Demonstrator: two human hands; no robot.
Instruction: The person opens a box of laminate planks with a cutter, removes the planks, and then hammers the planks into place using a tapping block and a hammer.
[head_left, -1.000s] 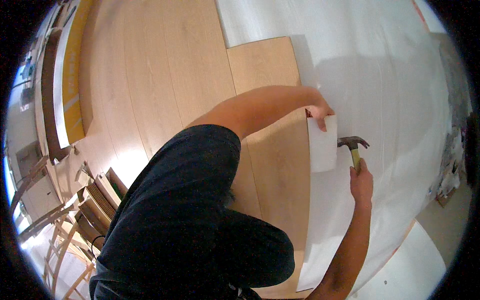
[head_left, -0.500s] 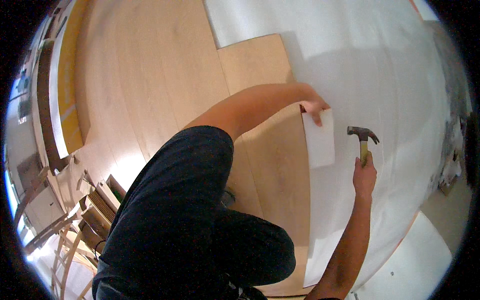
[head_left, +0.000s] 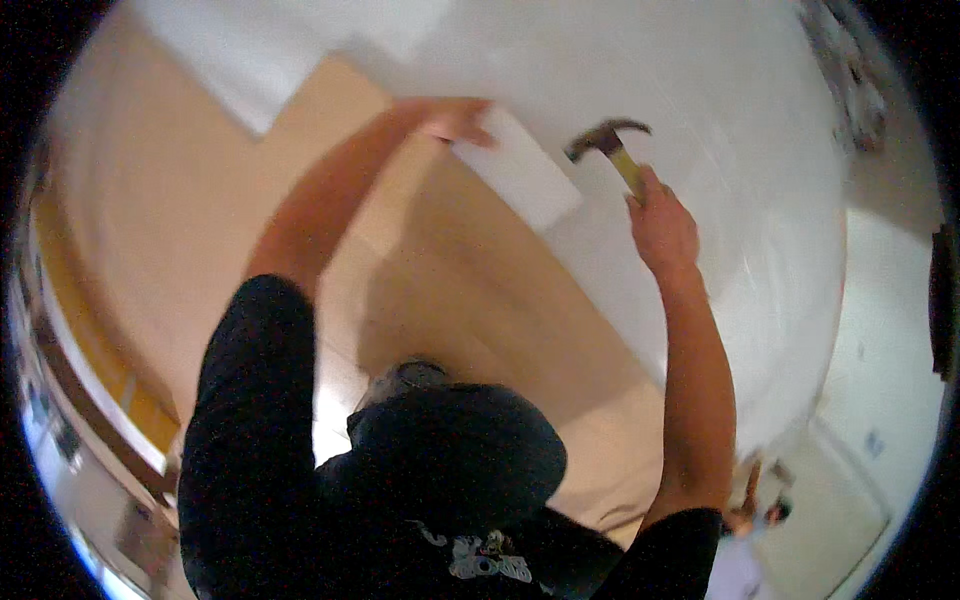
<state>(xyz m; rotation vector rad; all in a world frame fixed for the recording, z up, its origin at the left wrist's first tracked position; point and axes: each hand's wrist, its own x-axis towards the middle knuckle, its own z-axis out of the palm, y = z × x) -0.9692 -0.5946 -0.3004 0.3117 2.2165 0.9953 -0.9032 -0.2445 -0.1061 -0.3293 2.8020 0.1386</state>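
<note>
My left hand [head_left: 465, 122], slightly blurred, grips the far end of a white rectangular piece [head_left: 525, 170]. This piece lies along the exposed edge of the light wood floor planks [head_left: 480, 240], on the pale sheet covering the floor. In my right hand [head_left: 665, 228] is a claw hammer [head_left: 605, 142], held by its yellowish handle. Its dark head is beside the white piece's outer side, with the claw pointing away to the right. Whether the hammer touches the piece cannot be told. My left fingertips are partly hidden.
Pale underlay sheet [head_left: 730, 130] spreads beyond the planks toward a rough, greyish edge [head_left: 850, 80] at far right. My bent knee [head_left: 460, 450] rests over the planks. A yellow-and-white strip [head_left: 90, 330] runs along the left. Another person [head_left: 765, 515] is small at lower right.
The view has swung, so the plank edge now slants and both hands appear higher and farther left. My left hand stays on the white piece; my right still holds the hammer.
</note>
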